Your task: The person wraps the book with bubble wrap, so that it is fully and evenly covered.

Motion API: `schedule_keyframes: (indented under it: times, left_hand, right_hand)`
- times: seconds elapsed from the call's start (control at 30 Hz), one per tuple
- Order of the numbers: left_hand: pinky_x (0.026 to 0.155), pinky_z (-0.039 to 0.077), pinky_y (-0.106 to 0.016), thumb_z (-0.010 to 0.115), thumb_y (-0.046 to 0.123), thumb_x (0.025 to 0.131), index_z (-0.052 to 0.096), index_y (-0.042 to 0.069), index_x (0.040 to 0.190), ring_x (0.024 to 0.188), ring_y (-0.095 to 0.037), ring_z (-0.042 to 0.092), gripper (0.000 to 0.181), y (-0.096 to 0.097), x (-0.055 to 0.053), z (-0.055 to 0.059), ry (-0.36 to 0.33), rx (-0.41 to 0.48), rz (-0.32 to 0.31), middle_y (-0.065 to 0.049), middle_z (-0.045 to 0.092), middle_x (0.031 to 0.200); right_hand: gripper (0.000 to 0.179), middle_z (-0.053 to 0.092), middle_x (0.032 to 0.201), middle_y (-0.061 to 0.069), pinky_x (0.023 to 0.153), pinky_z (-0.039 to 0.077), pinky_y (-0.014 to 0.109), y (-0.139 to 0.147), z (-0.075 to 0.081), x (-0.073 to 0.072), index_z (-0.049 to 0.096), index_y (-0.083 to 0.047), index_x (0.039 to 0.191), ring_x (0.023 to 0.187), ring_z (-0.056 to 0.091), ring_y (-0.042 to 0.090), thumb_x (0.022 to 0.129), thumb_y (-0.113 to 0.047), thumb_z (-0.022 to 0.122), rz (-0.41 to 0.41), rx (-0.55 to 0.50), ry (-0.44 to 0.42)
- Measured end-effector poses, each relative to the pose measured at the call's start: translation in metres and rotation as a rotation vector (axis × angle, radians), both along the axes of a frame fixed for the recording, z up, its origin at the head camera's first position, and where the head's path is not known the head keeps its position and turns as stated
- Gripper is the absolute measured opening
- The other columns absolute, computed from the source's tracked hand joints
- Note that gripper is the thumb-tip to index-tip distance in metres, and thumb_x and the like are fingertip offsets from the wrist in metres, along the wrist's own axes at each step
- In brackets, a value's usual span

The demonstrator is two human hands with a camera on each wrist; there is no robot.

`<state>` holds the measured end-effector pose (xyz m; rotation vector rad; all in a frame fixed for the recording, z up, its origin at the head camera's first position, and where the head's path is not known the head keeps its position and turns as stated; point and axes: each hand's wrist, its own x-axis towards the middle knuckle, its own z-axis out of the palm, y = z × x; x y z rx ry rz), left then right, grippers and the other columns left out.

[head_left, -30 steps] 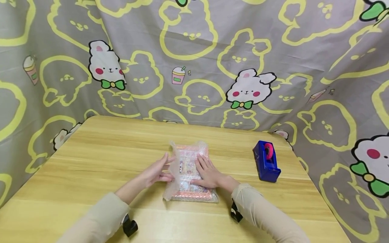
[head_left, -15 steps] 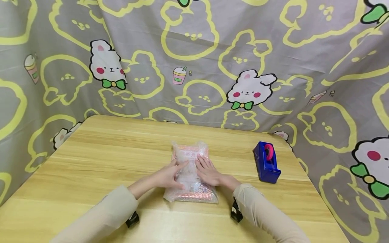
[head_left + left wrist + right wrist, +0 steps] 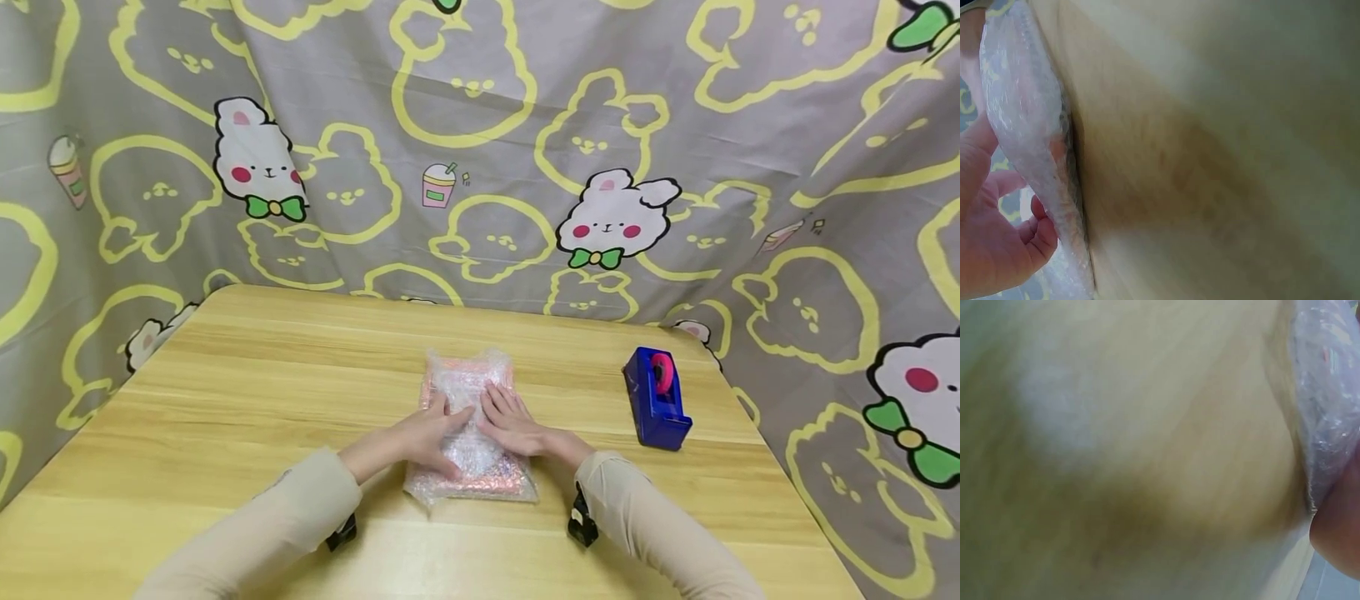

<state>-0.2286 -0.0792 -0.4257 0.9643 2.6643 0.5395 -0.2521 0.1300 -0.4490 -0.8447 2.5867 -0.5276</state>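
A flat pink-orange printed item point(image 3: 491, 483) lies on the table inside bubble wrap point(image 3: 468, 379), whose layer now covers most of its top. My left hand point(image 3: 427, 437) rests on the left part of the wrap, thumb and fingers spread over it. On the right side, my right hand point(image 3: 513, 423) presses down with straight fingers. In the left wrist view the left hand point(image 3: 997, 244) touches the side of the bubble wrap point(image 3: 1022, 106), some fingers bent. The right wrist view shows part of the right hand point(image 3: 1338, 525) against the wrapped edge point(image 3: 1329, 381).
A blue tape dispenser point(image 3: 656, 408) with a pink roll core point(image 3: 662, 373) stands to the right on the wooden table point(image 3: 262, 375). Patterned grey curtains point(image 3: 337, 167) hang behind and along both sides of the table.
My left hand has moved right, folding the raised left flap of bubble wrap over the printed item and down onto it. My right hand has stayed on the right side.
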Motion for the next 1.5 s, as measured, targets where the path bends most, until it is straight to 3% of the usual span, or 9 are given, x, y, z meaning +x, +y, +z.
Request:
schedule_keyframes:
  times: [0.13, 0.27, 0.4, 0.7, 0.87, 1.17, 1.33, 1.4, 1.5]
  left_hand:
    - [0.086, 0.045, -0.043, 0.077, 0.052, 0.060, 0.035, 0.013, 0.141, 0.105, -0.034, 0.048, 0.099, 0.003, -0.005, 0.003, 0.073, -0.096, -0.019, -0.028, 0.034, 0.126]
    - [0.105, 0.011, -0.062, 0.069, 0.064, 0.059, 0.039, 0.014, 0.139, 0.134, -0.041, 0.019, 0.099, 0.003, -0.011, 0.004, 0.195, -0.198, -0.080, -0.029, 0.018, 0.144]
    - [0.103, -0.009, -0.063, 0.066, 0.068, 0.061, 0.035, 0.013, 0.140, 0.137, -0.036, 0.012, 0.102, 0.003, -0.015, 0.003, 0.166, -0.240, -0.126, -0.026, 0.012, 0.148]
    - [0.107, -0.007, -0.055, 0.069, 0.061, 0.066, 0.007, 0.007, 0.147, 0.138, -0.033, -0.008, 0.115, 0.003, -0.021, -0.006, -0.077, -0.190, -0.132, -0.021, -0.009, 0.150]
    - [0.107, -0.012, -0.052, 0.069, 0.061, 0.067, -0.003, 0.013, 0.147, 0.136, -0.030, -0.019, 0.118, 0.003, -0.024, -0.006, -0.151, -0.230, -0.115, -0.019, -0.020, 0.148]
    - [0.106, -0.014, -0.053, 0.063, 0.063, 0.071, -0.005, 0.015, 0.147, 0.135, -0.030, -0.021, 0.113, 0.009, -0.030, -0.003, -0.180, -0.270, -0.145, -0.019, -0.022, 0.148]
    - [0.105, -0.017, -0.051, 0.064, 0.066, 0.068, -0.006, 0.015, 0.147, 0.134, -0.029, -0.024, 0.117, 0.009, -0.029, -0.005, -0.188, -0.275, -0.128, -0.017, -0.025, 0.147]
    - [0.105, -0.016, -0.051, 0.065, 0.066, 0.066, -0.006, 0.016, 0.147, 0.134, -0.029, -0.024, 0.118, 0.007, -0.026, -0.005, -0.190, -0.271, -0.114, -0.017, -0.025, 0.147]
    - [0.105, -0.016, -0.052, 0.065, 0.065, 0.067, -0.005, 0.017, 0.147, 0.135, -0.029, -0.023, 0.118, 0.008, -0.025, -0.003, -0.187, -0.273, -0.106, -0.016, -0.024, 0.148]
  right_hand:
    - [0.070, -0.011, 0.150, 0.021, 0.109, -0.006, 0.052, 0.002, 0.002, -0.002, 0.003, 0.005, 0.143, 0.137, -0.012, 0.035, 0.097, -0.038, 0.032, 0.027, 0.003, 0.014]
    - [0.072, -0.010, 0.149, 0.022, 0.109, -0.005, 0.053, 0.003, 0.003, -0.003, 0.004, 0.006, 0.143, 0.137, -0.011, 0.035, 0.096, -0.038, 0.037, 0.036, 0.006, 0.025]
    - [0.076, -0.010, 0.149, 0.023, 0.108, -0.004, 0.055, 0.003, 0.002, -0.002, 0.004, 0.006, 0.143, 0.137, -0.011, 0.037, 0.095, -0.039, 0.040, 0.056, 0.002, 0.030]
    - [0.088, -0.012, 0.148, 0.024, 0.108, -0.005, 0.055, 0.009, -0.001, 0.000, 0.000, 0.006, 0.143, 0.136, -0.012, 0.037, 0.091, -0.045, 0.049, 0.085, -0.033, -0.001]
    - [0.089, -0.012, 0.148, 0.025, 0.108, -0.005, 0.055, 0.008, -0.001, -0.002, 0.000, 0.007, 0.142, 0.136, -0.012, 0.037, 0.089, -0.040, 0.053, 0.095, -0.041, 0.017]
    - [0.095, -0.006, 0.148, 0.027, 0.109, -0.001, 0.054, 0.013, -0.001, 0.000, 0.005, 0.010, 0.141, 0.136, -0.006, 0.040, 0.084, -0.042, 0.060, 0.077, -0.106, 0.070]
    - [0.088, 0.000, 0.149, 0.025, 0.109, 0.003, 0.054, 0.015, 0.005, 0.003, 0.010, 0.007, 0.142, 0.137, -0.003, 0.040, 0.086, -0.037, 0.061, 0.011, -0.205, 0.062]
    - [0.080, 0.009, 0.148, 0.025, 0.109, 0.009, 0.054, 0.018, 0.009, 0.006, 0.015, 0.007, 0.142, 0.137, 0.005, 0.040, 0.087, -0.032, 0.060, -0.043, -0.289, 0.042]
    - [0.065, 0.034, 0.140, 0.025, 0.103, 0.030, 0.050, 0.031, 0.017, 0.014, 0.029, 0.006, 0.139, 0.127, 0.035, 0.038, 0.090, -0.024, 0.057, -0.186, -0.413, 0.025]
